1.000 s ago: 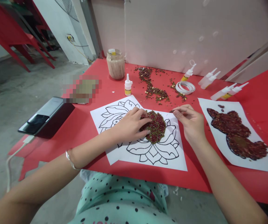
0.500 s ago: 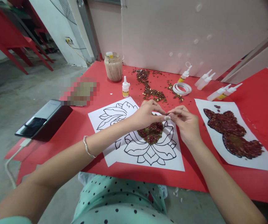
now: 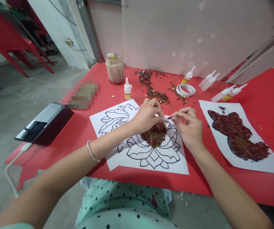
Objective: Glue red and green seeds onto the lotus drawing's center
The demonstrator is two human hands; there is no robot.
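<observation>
Above the printed flower drawing, my two hands are close together with a small gap between their fingertips. A small, dark brown seed-like piece is pinched between the thumb and fingers of my right hand. My left hand has its fingers bent toward the thumb in a pinch, and what they hold, if anything, is hidden. Under the left fingers lies a mound of red and green beans filling the flower's middle. A second flower drawing lies partly beneath the first sheet and my left forearm.
Loose beans are scattered behind my hands, beside a roll of white tape. A glue bottle and a jar stand back left; several more bottles are back right. A seed-covered sheet lies right, a phone left.
My hands have moved slightly apart, the left one shifting left. The dark brown piece now shows plainly at my right fingertips.
</observation>
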